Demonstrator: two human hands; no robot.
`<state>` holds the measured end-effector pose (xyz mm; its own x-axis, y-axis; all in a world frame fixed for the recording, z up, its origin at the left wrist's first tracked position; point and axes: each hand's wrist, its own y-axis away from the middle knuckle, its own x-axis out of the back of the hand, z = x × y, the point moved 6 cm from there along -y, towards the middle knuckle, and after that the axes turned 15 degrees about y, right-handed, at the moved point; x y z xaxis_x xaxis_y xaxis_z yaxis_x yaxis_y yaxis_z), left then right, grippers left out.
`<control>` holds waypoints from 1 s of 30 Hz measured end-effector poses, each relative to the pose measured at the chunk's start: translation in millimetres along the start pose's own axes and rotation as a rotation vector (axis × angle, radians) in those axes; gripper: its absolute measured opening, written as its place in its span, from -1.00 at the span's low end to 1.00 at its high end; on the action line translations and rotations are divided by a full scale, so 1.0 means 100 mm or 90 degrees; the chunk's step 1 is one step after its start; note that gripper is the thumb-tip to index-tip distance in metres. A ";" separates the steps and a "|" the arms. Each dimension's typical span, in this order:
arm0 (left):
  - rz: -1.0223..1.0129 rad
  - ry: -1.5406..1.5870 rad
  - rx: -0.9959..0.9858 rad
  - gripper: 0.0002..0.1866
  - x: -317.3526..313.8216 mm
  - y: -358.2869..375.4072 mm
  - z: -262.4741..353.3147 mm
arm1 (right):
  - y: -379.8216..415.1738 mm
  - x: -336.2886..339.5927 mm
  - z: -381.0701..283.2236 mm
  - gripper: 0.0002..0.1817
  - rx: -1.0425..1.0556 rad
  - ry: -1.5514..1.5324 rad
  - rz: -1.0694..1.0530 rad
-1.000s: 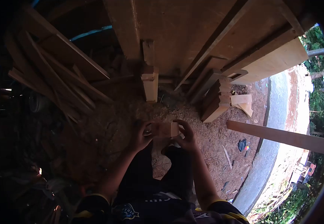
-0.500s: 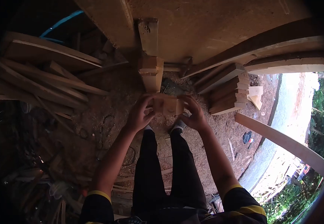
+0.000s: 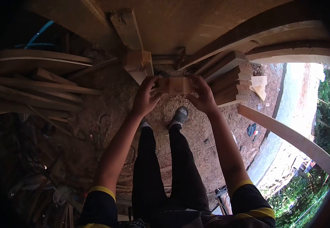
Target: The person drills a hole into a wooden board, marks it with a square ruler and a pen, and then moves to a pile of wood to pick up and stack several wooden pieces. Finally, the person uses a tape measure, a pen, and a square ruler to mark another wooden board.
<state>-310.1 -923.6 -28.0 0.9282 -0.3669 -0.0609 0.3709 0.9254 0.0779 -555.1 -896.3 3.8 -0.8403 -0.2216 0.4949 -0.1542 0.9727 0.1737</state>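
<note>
A short block of light wood (image 3: 176, 86) is held up between my two hands, above the ground in front of my feet. My left hand (image 3: 146, 97) grips its left end, with fingers on top and thumb below. The right end is in my right hand (image 3: 202, 94), held in the same way. Just beyond the block, to the left, stands a wooden post (image 3: 138, 62) with a blocky top.
Long boards (image 3: 47, 85) lie piled at the left. Stacked planks (image 3: 231, 85) lean at the right, near a curved board (image 3: 286, 135). A large wooden panel (image 3: 165, 26) spans the top. Wood shavings cover the ground (image 3: 188, 148) around my feet.
The block and both hands have moved up in the view, slightly to the right. The post and left boards have shifted left as the view turned. More of my right shoe shows.
</note>
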 end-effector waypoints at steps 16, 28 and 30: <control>0.137 -0.111 -0.057 -0.49 0.14 -0.23 -0.20 | -0.80 0.04 -0.48 -0.17 0.170 0.355 0.029; 0.213 -0.460 -0.211 -0.42 0.70 -0.15 0.50 | -1.27 -0.10 -0.73 -0.41 0.219 0.618 0.062; 0.244 -0.459 -0.189 -0.36 0.81 -0.27 0.51 | -1.42 -0.14 -0.74 -0.42 0.197 0.658 0.017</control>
<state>-243.1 -983.2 15.2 0.8161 0.0980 0.5695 0.0991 0.9472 -0.3050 -483.4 -1037.0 35.2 -0.0220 -0.0113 0.9997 -0.3885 0.9215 0.0019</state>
